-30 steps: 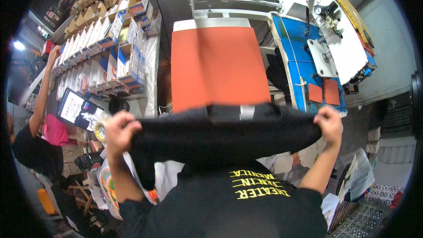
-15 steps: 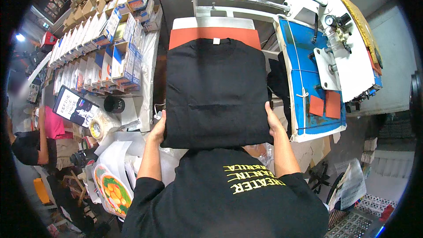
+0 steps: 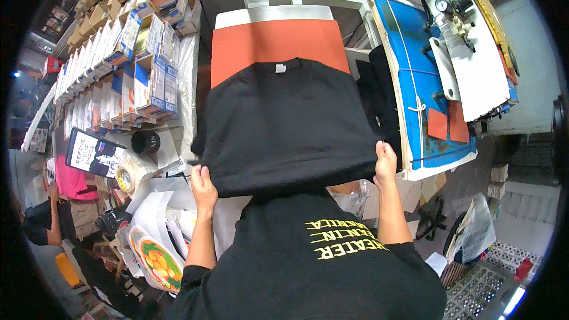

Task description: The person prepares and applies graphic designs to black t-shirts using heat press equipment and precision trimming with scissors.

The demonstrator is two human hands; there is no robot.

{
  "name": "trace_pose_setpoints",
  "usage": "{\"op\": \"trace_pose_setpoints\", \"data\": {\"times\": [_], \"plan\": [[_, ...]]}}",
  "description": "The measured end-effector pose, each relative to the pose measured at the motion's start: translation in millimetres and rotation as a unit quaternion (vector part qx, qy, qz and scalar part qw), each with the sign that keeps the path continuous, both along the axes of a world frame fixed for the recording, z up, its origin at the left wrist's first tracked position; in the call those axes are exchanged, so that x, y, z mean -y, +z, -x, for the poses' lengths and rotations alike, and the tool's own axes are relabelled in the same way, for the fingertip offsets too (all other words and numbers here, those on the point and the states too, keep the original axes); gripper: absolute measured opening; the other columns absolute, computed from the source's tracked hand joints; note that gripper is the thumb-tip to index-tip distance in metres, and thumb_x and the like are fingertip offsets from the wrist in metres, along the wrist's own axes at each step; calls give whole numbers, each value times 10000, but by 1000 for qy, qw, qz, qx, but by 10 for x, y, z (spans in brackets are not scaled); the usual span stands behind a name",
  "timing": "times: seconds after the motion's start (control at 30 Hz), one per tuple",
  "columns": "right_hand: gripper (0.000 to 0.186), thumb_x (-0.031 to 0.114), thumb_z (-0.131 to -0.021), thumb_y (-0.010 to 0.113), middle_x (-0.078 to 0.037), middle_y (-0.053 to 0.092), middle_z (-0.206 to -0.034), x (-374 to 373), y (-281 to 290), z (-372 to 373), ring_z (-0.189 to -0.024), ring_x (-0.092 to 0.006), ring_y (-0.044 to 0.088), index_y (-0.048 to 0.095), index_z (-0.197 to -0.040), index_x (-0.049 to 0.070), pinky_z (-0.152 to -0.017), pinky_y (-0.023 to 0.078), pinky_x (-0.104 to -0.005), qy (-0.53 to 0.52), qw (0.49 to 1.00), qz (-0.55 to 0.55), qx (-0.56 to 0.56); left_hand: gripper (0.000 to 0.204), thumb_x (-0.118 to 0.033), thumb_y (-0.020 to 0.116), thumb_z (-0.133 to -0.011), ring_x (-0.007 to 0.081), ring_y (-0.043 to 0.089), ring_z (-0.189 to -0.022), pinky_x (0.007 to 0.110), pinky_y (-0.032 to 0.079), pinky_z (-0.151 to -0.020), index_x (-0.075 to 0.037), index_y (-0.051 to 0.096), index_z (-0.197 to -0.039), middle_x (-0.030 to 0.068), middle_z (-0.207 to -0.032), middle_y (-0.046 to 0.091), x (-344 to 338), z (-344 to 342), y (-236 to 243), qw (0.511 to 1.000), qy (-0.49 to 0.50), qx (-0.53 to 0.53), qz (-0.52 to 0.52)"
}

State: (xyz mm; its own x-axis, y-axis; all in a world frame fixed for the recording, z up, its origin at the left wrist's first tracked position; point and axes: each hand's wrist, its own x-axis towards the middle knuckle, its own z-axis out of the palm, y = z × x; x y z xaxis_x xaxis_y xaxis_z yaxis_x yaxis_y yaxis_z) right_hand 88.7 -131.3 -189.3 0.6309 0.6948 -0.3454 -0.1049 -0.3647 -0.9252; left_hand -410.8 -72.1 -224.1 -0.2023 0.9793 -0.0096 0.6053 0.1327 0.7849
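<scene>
A black T-shirt point(image 3: 287, 124) lies across a flat orange pad point(image 3: 275, 38), its collar with a white neck label toward the far side. My left hand point(image 3: 204, 189) is closed on the shirt's near left corner. The near right corner is gripped by my right hand point(image 3: 385, 163), its fingers folded over the fabric. Between my hands the near edge is drawn out wide and lies close to my body. Far of the collar, a broad strip of the orange pad shows. The fingertips under the cloth are hidden.
White-and-blue cartons point(image 3: 154, 86) stand at left, near a tape roll point(image 3: 125, 178) and a framed print point(image 3: 95, 153). On the right is a blue-topped press bed point(image 3: 415, 83) with two orange squares and a white machine arm point(image 3: 474, 83). Another person's arm point(image 3: 53, 219) shows far left.
The shirt has slid toward me on the pad, baring more orange beyond the collar. My hands have moved farther apart and now grip the corners, spreading the near edge wider.
</scene>
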Motion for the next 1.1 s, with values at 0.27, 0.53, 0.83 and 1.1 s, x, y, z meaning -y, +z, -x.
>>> {"op": "trace_pose_setpoints", "data": {"times": [0.27,0.53,0.83,1.1], "plan": [[289,286,-954,673,-188,678,-891,489,-79,113,-815,-303,678,666,-940,-3,-763,519,-412,61,937,191,285,301,-242,541,-1047,256,601,-965,374,469,-908,46,609,-1098,148,-1020,650,343,99,-192,999,-13,-4,49],[199,225,-912,671,-169,703,-911,-82,1417,-637,-951,-411,641,649,-1025,63,-808,479,-512,-98,751,79,648,299,-243,564,-1044,217,641,-922,350,507,-860,33,628,-1140,130,-975,678,-178,306,-98,999,22,36,-14],[427,85,-853,782,-101,649,-1001,55,1132,-1415,-916,-222,638,581,-1222,6,-838,507,-330,-160,886,-43,434,162,-81,627,-954,253,680,-976,359,524,-896,24,665,-1071,136,-1016,705,-561,-418,357,993,-53,53,-94],[276,60,-819,798,-12,615,-956,-561,859,1247,-854,-99,577,639,-1044,43,-783,501,-279,273,959,-46,68,368,-111,744,-839,376,628,-1154,415,496,-996,-12,661,-1184,197,-1193,661,-762,-1532,1587,927,-350,54,-120]]}}
